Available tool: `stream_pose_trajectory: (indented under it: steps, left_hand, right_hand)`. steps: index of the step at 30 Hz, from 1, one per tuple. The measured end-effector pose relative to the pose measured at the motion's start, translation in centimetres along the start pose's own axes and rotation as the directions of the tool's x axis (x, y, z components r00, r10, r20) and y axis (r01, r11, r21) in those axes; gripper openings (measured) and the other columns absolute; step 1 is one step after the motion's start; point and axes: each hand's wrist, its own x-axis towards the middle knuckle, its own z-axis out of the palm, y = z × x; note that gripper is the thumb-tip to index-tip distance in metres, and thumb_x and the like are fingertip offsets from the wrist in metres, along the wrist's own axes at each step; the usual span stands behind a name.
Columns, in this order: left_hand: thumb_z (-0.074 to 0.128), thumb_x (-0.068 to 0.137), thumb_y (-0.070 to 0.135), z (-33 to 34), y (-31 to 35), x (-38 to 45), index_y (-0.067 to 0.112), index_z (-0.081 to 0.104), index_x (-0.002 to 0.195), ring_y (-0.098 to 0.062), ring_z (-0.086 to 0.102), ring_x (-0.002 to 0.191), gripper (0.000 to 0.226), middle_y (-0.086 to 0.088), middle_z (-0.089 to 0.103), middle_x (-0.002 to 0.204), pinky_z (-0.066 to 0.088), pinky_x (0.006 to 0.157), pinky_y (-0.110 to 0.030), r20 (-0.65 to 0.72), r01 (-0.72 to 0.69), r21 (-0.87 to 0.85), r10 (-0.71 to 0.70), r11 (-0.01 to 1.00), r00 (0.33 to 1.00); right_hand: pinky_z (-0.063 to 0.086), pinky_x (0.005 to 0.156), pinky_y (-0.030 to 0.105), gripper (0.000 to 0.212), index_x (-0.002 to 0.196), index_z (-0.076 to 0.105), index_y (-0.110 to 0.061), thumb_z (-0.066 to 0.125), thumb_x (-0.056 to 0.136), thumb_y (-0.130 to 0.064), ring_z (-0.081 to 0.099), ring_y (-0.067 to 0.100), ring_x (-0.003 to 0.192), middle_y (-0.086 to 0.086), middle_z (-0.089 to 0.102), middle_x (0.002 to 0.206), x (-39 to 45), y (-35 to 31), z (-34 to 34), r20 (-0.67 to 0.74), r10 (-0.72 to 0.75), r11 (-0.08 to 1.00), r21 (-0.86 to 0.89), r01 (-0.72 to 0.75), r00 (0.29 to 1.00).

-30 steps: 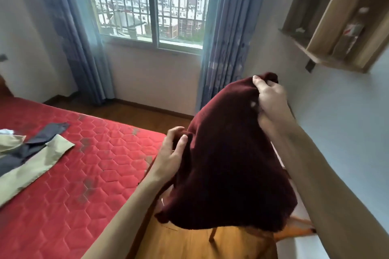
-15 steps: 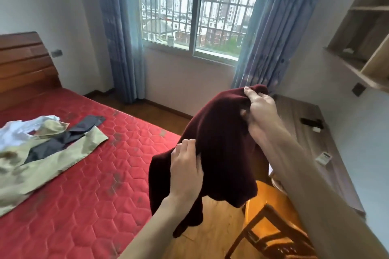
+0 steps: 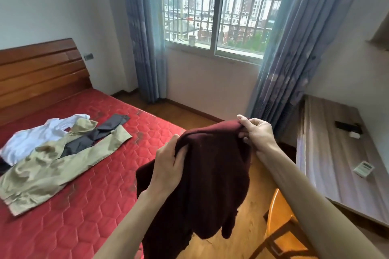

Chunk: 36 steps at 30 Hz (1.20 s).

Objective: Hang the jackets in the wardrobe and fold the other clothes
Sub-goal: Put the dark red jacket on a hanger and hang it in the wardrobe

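Note:
A dark maroon knitted garment (image 3: 212, 178) hangs in the air over the bed's right edge, bunched and drooping. My left hand (image 3: 168, 166) grips its upper edge on the left, and my right hand (image 3: 255, 132) pinches the top edge on the right. On the red mattress (image 3: 84, 206) to the left lie beige trousers (image 3: 48, 170), a dark grey garment (image 3: 94, 136) and a white garment (image 3: 40, 139), spread out and partly overlapping.
A wooden headboard (image 3: 42, 73) stands at the far left. A wooden chair (image 3: 280, 223) sits below my right arm. A grey-brown desk (image 3: 332, 153) along the right wall carries a remote (image 3: 348, 127) and a small white device (image 3: 363, 168). Window and blue curtains (image 3: 143, 31) lie ahead.
My view has swung left and the bed and headboard came into sight. Both hands lowered the maroon garment, and my left hand shifted its grip up to the top edge.

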Motion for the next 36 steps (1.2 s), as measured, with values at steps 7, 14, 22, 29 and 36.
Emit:
stream_pose_trajectory:
  steps: [7,14,22,29,36]
  left_hand:
    - [0.051,0.102,0.035,0.3,1.0,1.5,0.044,0.06,0.1,0.003,0.065,0.082,0.013,0.028,0.066,0.091,0.044,0.074,-0.007,0.068,0.011,0.072,-0.015,0.997,0.998]
    - [0.05,0.1,0.042,-1.5,1.3,2.4,0.048,0.066,0.099,0.004,0.067,0.089,0.017,0.021,0.072,0.097,0.045,0.079,-0.007,-0.076,0.17,0.119,-0.162,0.978,0.984]
    - [0.05,0.098,0.046,-5.7,0.6,1.6,0.038,0.063,0.065,0.007,0.047,0.061,0.036,0.022,0.054,0.061,0.038,0.056,-0.011,-0.283,0.419,-0.076,-0.422,0.905,0.861]
    - [0.055,0.1,0.049,-12.8,-0.2,-0.6,0.018,0.074,0.093,-0.001,0.063,0.084,0.037,0.009,0.074,0.088,0.051,0.077,-0.025,-0.341,0.489,-0.026,-0.468,0.872,0.815]
    - [0.052,0.097,0.059,-12.4,-0.5,-5.6,0.028,0.052,0.132,-0.01,0.049,0.117,0.046,0.01,0.049,0.122,0.041,0.101,-0.025,-0.391,0.495,0.334,-0.36,0.802,0.847]
  right_hand:
    - [0.053,0.086,0.028,0.041,0.112,0.071,-0.033,0.065,0.092,0.001,0.069,0.006,0.101,-0.01,0.073,0.111,0.7,3.9,1.1,0.504,-0.243,0.847,-0.306,0.435,0.829]
    - [0.05,0.109,0.039,0.047,0.142,0.06,-0.034,0.071,0.097,-0.043,0.062,0.015,0.129,-0.007,0.067,0.138,0.5,6.4,3.7,0.92,-0.083,0.906,-0.09,0.413,0.382]
    - [0.055,0.072,0.02,0.016,0.113,0.071,-0.041,0.059,0.107,-0.031,0.07,0.002,0.089,-0.017,0.075,0.105,0.1,5.6,9.3,0.941,-0.207,0.807,0.01,0.59,0.267]
    - [0.056,0.082,0.037,0.021,0.118,0.071,-0.026,0.056,0.108,-0.037,0.067,0.011,0.095,-0.003,0.073,0.107,-0.7,1.4,14.7,0.965,-0.217,0.85,0.111,0.515,0.149]
    - [0.048,0.077,0.026,0.025,0.101,0.069,-0.022,0.059,0.106,-0.044,0.057,0.007,0.086,-0.009,0.064,0.092,-2.5,-2.8,18.8,0.934,-0.294,0.905,0.204,0.374,0.203]
